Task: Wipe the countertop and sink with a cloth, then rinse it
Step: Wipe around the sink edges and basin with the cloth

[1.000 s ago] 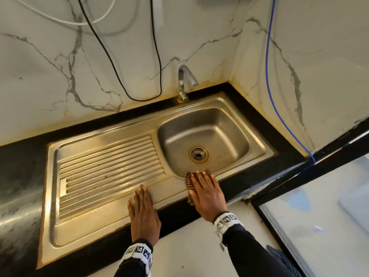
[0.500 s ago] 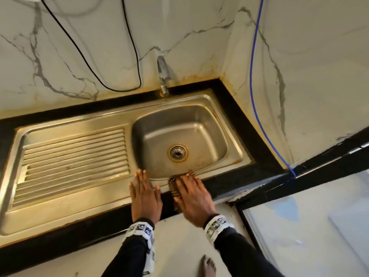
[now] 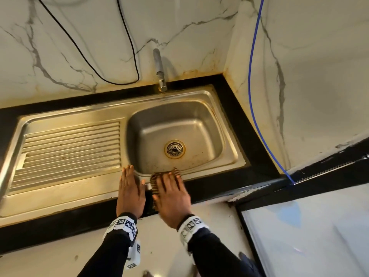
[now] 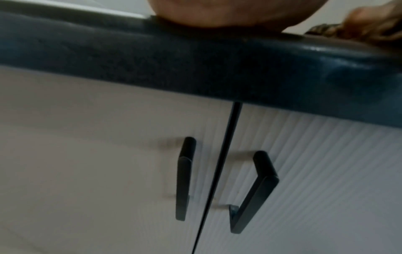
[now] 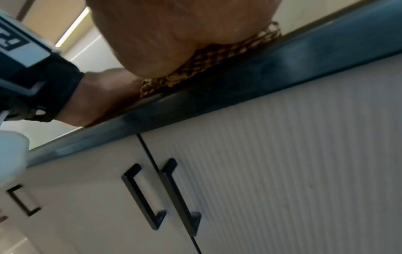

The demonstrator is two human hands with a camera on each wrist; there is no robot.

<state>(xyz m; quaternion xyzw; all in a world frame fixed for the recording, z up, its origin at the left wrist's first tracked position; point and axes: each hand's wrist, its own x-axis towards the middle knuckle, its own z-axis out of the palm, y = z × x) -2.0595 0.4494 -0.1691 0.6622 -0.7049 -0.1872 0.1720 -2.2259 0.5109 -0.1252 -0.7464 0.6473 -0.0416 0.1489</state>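
A brown patterned cloth (image 3: 154, 181) lies over the front rim of the steel sink (image 3: 229, 156) and the black countertop (image 3: 229, 184). My right hand (image 3: 171, 188) presses flat on the cloth with straight fingers; its palm covers most of the fabric, as the right wrist view shows on the cloth (image 5: 208, 56). My left hand (image 3: 129, 188) rests flat on the sink's front ledge just left of the cloth, fingers straight, holding nothing. The basin with its drain (image 3: 174, 149) lies just beyond both hands. The tap (image 3: 159, 70) stands at the back.
A ribbed drainboard (image 3: 67, 150) fills the sink's left half. Marble walls close the back and right. A black cable (image 3: 111, 80) and a blue cable (image 3: 251, 92) hang on them. White cabinet doors with black handles (image 4: 185, 178) sit below the countertop edge.
The view has shifted so the sink sits further left and lower. Both hands stay flat at the front edge; they lie closer together than a second ago.
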